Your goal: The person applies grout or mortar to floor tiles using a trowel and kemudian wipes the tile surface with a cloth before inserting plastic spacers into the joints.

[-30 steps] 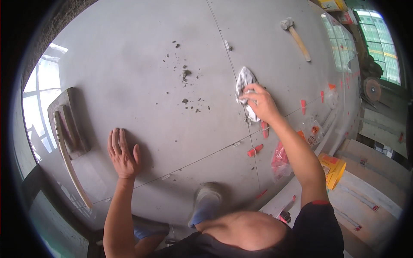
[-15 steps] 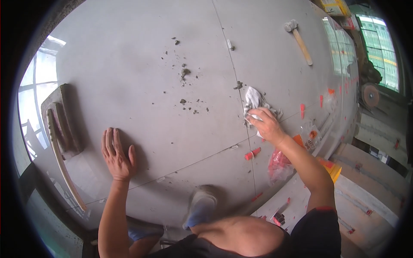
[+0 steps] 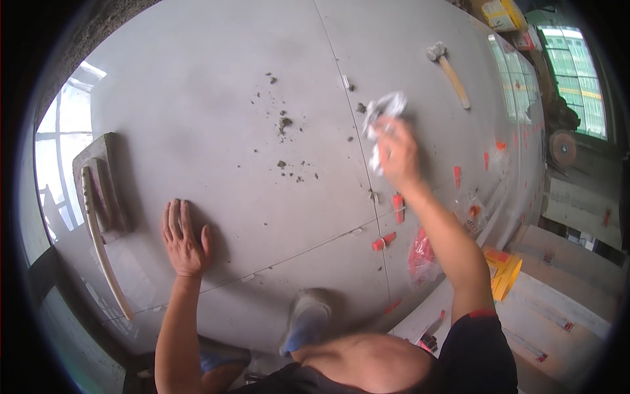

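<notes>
Large grey floor tiles [image 3: 216,125] spread out in front of me. My left hand [image 3: 185,240] lies flat on a tile at the lower left, its fingers stretched out and holding nothing. At the right, my right hand [image 3: 399,151] grips a crumpled white rag [image 3: 388,105] with grey smears, pressed to the tile just right of a joint; hand and rag are partly blurred. Dark mortar crumbs [image 3: 284,123] lie scattered between my hands, and a few bits sit along the joint beside the rag. Red levelling wedges [image 3: 399,207] lie near my right forearm.
A mallet [image 3: 453,77] with a wooden handle lies at the far right. On the left rests a mortar-stained trowel-like block [image 3: 102,190] near a long pale stick [image 3: 98,243]. Plastic bags [image 3: 422,256] and a yellow packet [image 3: 504,272] lie at the lower right. My shoe [image 3: 308,312] stands below.
My right hand has moved away from me with the rag, up along the joint, uncovering a red wedge. My left hand stays flat in its place. The view has shifted slightly.
</notes>
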`<state>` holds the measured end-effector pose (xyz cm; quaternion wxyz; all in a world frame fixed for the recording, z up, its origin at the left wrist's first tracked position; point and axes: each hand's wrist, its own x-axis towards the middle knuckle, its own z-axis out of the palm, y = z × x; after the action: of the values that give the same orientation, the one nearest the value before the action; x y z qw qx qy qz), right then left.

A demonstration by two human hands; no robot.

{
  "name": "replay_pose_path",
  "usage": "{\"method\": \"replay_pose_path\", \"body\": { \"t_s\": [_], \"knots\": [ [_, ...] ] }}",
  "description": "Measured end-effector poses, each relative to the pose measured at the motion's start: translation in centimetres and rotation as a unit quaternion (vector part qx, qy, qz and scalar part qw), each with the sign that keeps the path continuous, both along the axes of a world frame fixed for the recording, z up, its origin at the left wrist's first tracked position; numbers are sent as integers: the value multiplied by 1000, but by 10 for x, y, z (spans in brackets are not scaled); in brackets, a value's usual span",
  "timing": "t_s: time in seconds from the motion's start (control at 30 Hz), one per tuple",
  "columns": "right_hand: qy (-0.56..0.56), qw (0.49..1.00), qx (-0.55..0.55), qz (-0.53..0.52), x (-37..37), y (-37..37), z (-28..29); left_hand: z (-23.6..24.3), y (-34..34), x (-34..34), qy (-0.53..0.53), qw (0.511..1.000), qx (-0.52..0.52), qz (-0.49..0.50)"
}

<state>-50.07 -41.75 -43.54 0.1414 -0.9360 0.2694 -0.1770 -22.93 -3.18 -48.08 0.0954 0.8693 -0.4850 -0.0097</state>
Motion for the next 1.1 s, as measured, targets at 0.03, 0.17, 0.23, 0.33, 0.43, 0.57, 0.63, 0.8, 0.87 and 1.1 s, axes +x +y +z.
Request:
{"method": "replay_pose_path", "body": {
  "t_s": [0.03, 0.17, 0.23, 0.33, 0.43, 0.57, 0.63, 0.8, 0.87, 1.1],
  "knots": [
    [20, 997, -1, 76, -12, 14, -12, 2, -2, -1, 6, 1000, 0, -3],
    [36, 979, 119, 162, 3, 21, -41, 5, -5, -2, 15, 1000, 0, -4],
    [50, 991, 52, 110, 20, -6, -45, 5, -3, -6, 29, 999, 10, -11],
    [33, 998, -4, 61, 39, -75, -36, 1, -12, -4, 13, 1000, -12, -15],
    [3, 999, -4, -44, 39, -101, -18, -2, -5, -1, 8, 1000, 5, -10],
    [16, 994, 3, -103, -6, -58, -5, 5, 3, -1, 26, 1000, 6, 1],
    [54, 983, 29, -175, -42, -43, -26, 2, -1, -2, 24, 1000, -4, -6],
    [-1, 946, 46, -320, 1, 21, -61, 3, -10, -1, 3, 999, -17, -28],
    [-62, 946, 72, -310, 64, 67, -60, -3, -4, -1, -6, 999, -23, -47],
    [-269, 910, 224, -224, 104, 140, -15, -6, -2, 0, -14, 999, -24, -37]
  ]
}}
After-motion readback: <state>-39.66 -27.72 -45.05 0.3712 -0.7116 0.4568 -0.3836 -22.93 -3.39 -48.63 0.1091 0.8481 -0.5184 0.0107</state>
